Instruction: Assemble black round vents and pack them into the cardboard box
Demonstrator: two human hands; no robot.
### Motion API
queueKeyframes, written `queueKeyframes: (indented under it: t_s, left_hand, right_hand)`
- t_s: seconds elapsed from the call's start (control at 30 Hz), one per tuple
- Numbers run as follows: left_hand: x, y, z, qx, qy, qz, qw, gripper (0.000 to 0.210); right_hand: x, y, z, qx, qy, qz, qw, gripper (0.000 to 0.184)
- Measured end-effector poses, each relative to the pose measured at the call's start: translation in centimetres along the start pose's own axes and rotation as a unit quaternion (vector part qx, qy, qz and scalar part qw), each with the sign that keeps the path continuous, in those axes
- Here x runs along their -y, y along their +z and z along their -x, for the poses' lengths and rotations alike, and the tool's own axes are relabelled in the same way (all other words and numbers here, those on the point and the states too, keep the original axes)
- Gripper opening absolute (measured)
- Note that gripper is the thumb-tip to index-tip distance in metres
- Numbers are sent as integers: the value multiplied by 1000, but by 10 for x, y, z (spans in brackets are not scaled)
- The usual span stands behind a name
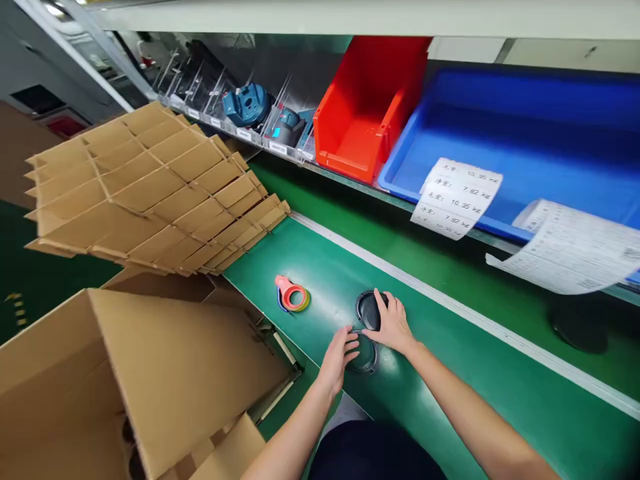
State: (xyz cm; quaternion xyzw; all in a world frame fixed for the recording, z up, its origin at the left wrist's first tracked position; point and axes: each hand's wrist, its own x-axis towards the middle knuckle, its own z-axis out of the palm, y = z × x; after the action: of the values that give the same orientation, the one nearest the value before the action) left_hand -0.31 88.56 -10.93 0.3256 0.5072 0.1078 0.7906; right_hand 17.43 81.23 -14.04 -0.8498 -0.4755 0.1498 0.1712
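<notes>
Dark clothing point(377, 453) at the head view's lower edge shows the person close against the green table point(320, 257), apparently to keep both discs within easy reach. Left hand point(337, 360): grip loosely spread, fingertips over the edge of the lower black disc point(368, 357). Right hand point(394, 325): fingers curved over the upper black disc point(369, 311), likely to steady it; whether this grip pinches cannot be told. Tape roll point(285, 288) lies apart, probably to leave working room.

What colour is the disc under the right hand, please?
Black; the disc shows in the head view.
</notes>
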Motion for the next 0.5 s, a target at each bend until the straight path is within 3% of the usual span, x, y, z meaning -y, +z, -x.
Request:
queueKeyframes:
  t_s: [0.17, 0.3, 0.4, 0.5]
  left_hand:
    - [20, -43, 33, -101, -2, 77, 992, 26]
    - [52, -61, 57, -173, -33, 117, 977, 21]
    - [76, -69, 60, -183, -61, 103, 976, 20]
    - [81, -70, 43, -164, -58, 61, 983, 30]
  right_hand:
    - [-4, 24, -36, 44, -56, 102, 992, 114]
    - [-2, 18, -42, -4, -110, 58, 992, 90]
    - [10, 12, -35, -20, -137, 25, 990, 74]
    - [11, 17, -40, 45, -149, 7, 988, 70]
